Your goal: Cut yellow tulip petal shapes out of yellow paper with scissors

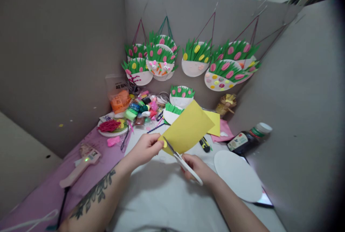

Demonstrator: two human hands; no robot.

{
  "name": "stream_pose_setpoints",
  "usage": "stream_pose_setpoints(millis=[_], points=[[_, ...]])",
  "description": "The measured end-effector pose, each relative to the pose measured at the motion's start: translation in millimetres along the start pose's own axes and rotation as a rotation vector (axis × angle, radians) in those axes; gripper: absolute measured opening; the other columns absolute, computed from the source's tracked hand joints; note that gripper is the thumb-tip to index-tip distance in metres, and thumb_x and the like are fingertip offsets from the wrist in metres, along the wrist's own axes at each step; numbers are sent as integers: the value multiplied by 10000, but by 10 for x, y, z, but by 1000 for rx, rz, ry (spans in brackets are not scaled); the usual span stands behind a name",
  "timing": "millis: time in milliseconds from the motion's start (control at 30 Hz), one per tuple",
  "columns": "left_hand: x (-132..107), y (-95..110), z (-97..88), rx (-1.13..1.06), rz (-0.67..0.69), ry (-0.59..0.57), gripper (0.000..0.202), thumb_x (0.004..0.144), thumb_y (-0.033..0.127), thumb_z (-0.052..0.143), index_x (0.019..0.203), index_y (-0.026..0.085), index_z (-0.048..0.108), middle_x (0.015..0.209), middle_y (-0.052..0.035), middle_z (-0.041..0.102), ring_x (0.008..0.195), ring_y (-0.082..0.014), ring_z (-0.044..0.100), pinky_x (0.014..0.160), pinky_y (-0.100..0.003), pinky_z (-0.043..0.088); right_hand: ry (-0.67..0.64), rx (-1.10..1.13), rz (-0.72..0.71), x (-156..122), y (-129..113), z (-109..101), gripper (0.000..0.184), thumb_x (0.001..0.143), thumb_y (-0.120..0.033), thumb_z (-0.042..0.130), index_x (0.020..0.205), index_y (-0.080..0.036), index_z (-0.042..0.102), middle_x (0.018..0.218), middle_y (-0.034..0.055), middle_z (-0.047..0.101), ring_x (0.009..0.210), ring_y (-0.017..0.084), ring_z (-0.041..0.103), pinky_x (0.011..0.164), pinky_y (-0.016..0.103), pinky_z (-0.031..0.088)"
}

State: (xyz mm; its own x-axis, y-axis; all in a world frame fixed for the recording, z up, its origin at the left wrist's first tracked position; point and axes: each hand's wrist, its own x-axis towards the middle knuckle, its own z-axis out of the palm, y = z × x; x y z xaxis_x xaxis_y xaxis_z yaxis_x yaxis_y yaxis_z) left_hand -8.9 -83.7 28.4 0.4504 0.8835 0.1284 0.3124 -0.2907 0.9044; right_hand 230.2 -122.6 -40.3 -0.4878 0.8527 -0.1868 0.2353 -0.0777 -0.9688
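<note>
Nearest us, the right hand [198,169] sits just below the yellow paper sheet [188,127]. Its grip is closed through the handles of the white-handled scissors [180,159], and the blades are parted at the sheet's lower edge. Beside that edge, the left hand [147,148] has its grip pinching the sheet's lower left corner between thumb and fingers, holding it tilted up off the pale grey worktop [161,196]. We judge that those fingertips are close enough to the blades to be nicked. A sheet held by one corner could also sag or twist, so the cut might wander or tear. Below and right of the sheet lies a white oval paper plate [237,174], which covers most of a flat device we cannot identify. Well left of the sheet rests a pink glue gun [81,165]. To the right of the sheet a dark bottle with a white cap [249,139] lies on its side. Beyond the sheet's left edge is a heap of coloured clay packets [140,109], and farther back hang paper-plate baskets with green grass and pink flowers [161,59]. The lower blade is hidden behind the sheet, the right fingers are hard to make out in the handles, and we cannot tell what the small yellow scrap by the left thumb is.
</note>
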Motion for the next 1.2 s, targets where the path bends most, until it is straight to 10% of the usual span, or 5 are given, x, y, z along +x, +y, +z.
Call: stream_pose_setpoints(millis=[767,1200], points=[[-1,15,-42,12,-9,-56,249,794,258,446,570,153,479,530,37,452,490,-72,398,463,-189,278,12,-44,16,-13,45,-14,196,554,-167,632,658,-178,466,588,-64,465,530,78,364,478,195,271],[34,-107,239,-195,-19,315,326,845,385,484,613,159,520,525,26,494,492,-94,454,489,-209,342,210,-34,-50,99,51,271,220,577,-213,651,657,-189,448,575,-64,503,511,80,407,476,197,313]])
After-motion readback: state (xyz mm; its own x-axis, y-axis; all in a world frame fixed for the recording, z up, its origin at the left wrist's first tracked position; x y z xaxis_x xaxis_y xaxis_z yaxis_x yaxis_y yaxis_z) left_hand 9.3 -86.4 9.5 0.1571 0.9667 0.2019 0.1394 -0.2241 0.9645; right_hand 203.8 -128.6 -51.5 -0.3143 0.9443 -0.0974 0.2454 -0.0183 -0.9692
